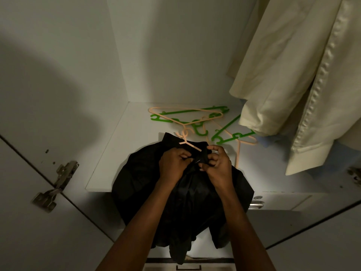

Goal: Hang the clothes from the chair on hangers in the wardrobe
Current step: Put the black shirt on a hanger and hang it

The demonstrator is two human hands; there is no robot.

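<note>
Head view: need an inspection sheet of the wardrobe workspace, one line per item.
Surface: white wardrobe shelf, dimly lit.
Job's things: black garment draped over the shelf edge, a peach hanger at its collar; cream shirt already hanging on the right.
Clutter: loose green hangers and a second peach hanger tangled at the back of the shelf.
Grippers: left hand and right hand both pinch the black garment near the collar, fingers curled.
Cables: nothing seen.
Surroundings: open door with metal hinge on the left; drawer fronts below.
</note>
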